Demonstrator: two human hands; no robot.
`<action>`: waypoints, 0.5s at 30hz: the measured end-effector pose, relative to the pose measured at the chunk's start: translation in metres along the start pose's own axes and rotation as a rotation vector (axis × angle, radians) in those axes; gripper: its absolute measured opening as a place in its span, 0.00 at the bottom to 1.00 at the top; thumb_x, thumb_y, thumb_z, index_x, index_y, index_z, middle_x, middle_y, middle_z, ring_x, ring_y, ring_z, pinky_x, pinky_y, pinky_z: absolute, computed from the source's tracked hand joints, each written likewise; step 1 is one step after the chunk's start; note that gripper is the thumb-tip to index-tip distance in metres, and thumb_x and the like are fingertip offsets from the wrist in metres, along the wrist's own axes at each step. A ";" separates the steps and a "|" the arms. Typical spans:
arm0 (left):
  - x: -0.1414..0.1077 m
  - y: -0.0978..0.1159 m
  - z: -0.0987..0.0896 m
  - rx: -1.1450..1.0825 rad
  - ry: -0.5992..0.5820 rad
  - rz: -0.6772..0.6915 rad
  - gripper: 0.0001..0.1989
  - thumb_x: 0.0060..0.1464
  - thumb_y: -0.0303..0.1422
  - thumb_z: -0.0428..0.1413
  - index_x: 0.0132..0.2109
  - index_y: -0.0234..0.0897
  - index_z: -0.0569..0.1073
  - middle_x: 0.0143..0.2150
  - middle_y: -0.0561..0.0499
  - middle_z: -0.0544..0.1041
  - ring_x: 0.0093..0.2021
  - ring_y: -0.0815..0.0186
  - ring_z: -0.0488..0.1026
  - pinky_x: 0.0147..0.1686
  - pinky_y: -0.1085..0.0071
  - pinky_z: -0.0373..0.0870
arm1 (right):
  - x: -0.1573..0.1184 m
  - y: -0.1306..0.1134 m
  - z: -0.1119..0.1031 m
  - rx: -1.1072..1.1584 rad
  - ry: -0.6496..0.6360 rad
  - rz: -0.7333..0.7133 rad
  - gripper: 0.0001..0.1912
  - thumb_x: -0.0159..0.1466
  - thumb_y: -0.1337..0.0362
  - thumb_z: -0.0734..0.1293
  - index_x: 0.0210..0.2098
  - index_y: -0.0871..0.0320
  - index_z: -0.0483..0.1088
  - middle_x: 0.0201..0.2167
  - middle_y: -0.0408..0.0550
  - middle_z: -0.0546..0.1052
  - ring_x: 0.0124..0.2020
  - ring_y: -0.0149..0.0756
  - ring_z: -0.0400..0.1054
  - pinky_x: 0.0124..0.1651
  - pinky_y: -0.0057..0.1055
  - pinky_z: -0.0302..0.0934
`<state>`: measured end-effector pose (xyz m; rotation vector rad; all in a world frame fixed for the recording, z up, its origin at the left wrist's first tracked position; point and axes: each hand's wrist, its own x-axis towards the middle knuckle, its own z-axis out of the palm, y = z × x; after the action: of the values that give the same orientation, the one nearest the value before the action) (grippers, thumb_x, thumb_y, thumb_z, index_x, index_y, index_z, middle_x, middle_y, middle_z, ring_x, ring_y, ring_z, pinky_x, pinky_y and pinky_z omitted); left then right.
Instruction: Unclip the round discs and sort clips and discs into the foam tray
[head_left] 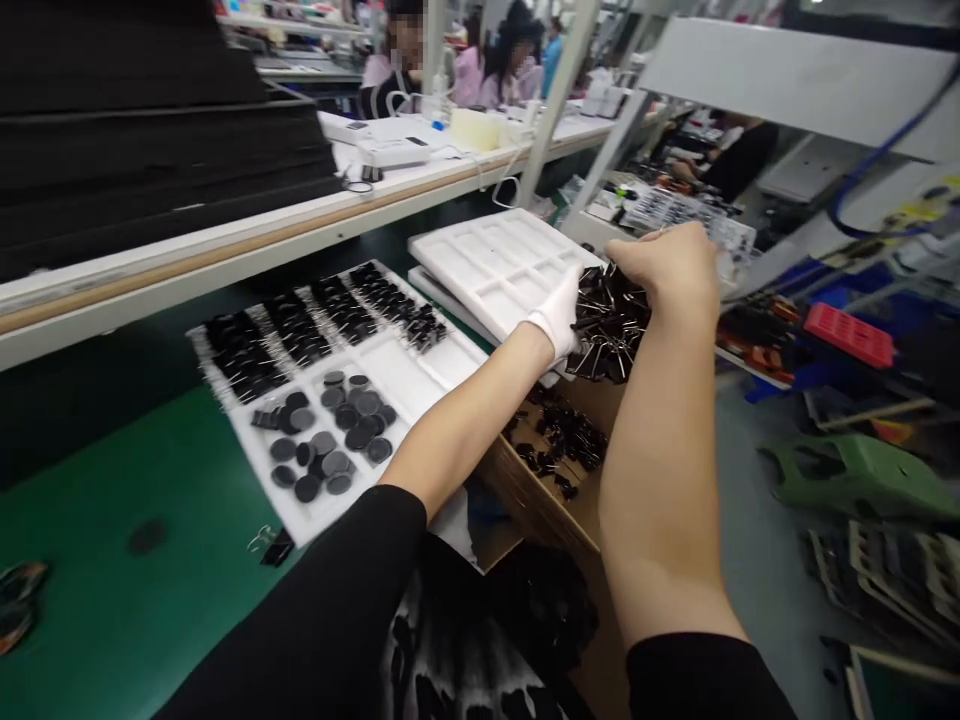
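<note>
A large bunch of black binder clips (611, 325) is held between my two hands above an open cardboard box (547, 500). My left hand (559, 318), in a white glove, grips the bunch from the left. My right hand (667, 262), bare on its back, holds it at the upper right. More loose clips (559, 440) lie inside the box. To the left, a white compartment tray (409, 385) holds rows of black clips (300, 325) along its far side and round dark discs (360, 420) in nearer compartments.
Stacked white trays (495, 255) stand behind my left hand. A black stack (150, 130) sits on the shelf at the left. One clip (277, 547) lies beside the filled tray. People are seated in the background; a green stool (855, 475) is at the right.
</note>
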<state>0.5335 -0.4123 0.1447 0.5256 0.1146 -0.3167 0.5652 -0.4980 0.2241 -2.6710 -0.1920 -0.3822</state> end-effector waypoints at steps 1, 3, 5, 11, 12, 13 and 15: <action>-0.016 0.015 -0.007 0.015 0.022 0.015 0.29 0.69 0.52 0.45 0.57 0.35 0.78 0.50 0.39 0.83 0.54 0.47 0.81 0.62 0.44 0.74 | -0.008 -0.023 0.004 0.060 0.004 0.024 0.19 0.63 0.56 0.71 0.44 0.67 0.78 0.46 0.70 0.80 0.50 0.54 0.76 0.52 0.56 0.68; -0.055 0.042 -0.029 0.003 0.104 0.067 0.31 0.68 0.56 0.45 0.55 0.35 0.79 0.51 0.38 0.83 0.55 0.48 0.81 0.62 0.48 0.73 | -0.028 -0.071 0.018 0.192 -0.021 0.010 0.17 0.62 0.58 0.72 0.44 0.65 0.78 0.48 0.67 0.81 0.50 0.52 0.76 0.55 0.53 0.67; -0.101 0.064 -0.057 -0.015 0.191 0.175 0.31 0.67 0.58 0.48 0.53 0.35 0.79 0.53 0.38 0.83 0.57 0.48 0.80 0.64 0.50 0.72 | -0.056 -0.117 0.038 0.300 -0.080 -0.051 0.14 0.61 0.59 0.72 0.43 0.61 0.78 0.48 0.64 0.81 0.51 0.52 0.77 0.57 0.52 0.68; -0.272 0.096 -0.146 -0.021 0.497 0.520 0.28 0.68 0.56 0.50 0.57 0.39 0.79 0.56 0.44 0.83 0.63 0.50 0.79 0.67 0.51 0.71 | -0.176 -0.243 0.103 0.512 -0.354 -0.295 0.10 0.63 0.60 0.70 0.41 0.58 0.78 0.47 0.63 0.80 0.54 0.58 0.76 0.61 0.59 0.68; -0.301 0.097 -0.158 -0.019 0.533 0.579 0.29 0.69 0.55 0.50 0.58 0.38 0.79 0.56 0.44 0.83 0.63 0.50 0.79 0.67 0.51 0.71 | -0.199 -0.261 0.111 0.548 -0.405 -0.330 0.11 0.63 0.60 0.69 0.42 0.58 0.78 0.47 0.64 0.80 0.54 0.58 0.76 0.60 0.60 0.68; -0.329 0.097 -0.169 -0.018 0.576 0.636 0.28 0.70 0.54 0.50 0.59 0.37 0.79 0.56 0.44 0.84 0.63 0.50 0.79 0.68 0.51 0.71 | -0.222 -0.278 0.117 0.583 -0.451 -0.361 0.12 0.64 0.60 0.69 0.42 0.59 0.79 0.48 0.64 0.80 0.53 0.58 0.76 0.60 0.60 0.68; -0.378 0.094 -0.188 -0.014 0.686 0.748 0.26 0.71 0.51 0.50 0.59 0.36 0.79 0.55 0.44 0.85 0.63 0.50 0.79 0.67 0.53 0.73 | -0.267 -0.307 0.129 0.639 -0.542 -0.403 0.13 0.64 0.59 0.68 0.43 0.59 0.80 0.49 0.64 0.79 0.52 0.56 0.76 0.58 0.58 0.70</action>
<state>0.2023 -0.1386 0.0990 0.6082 0.5647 0.6062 0.2816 -0.1860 0.1554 -2.0259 -0.8629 0.2670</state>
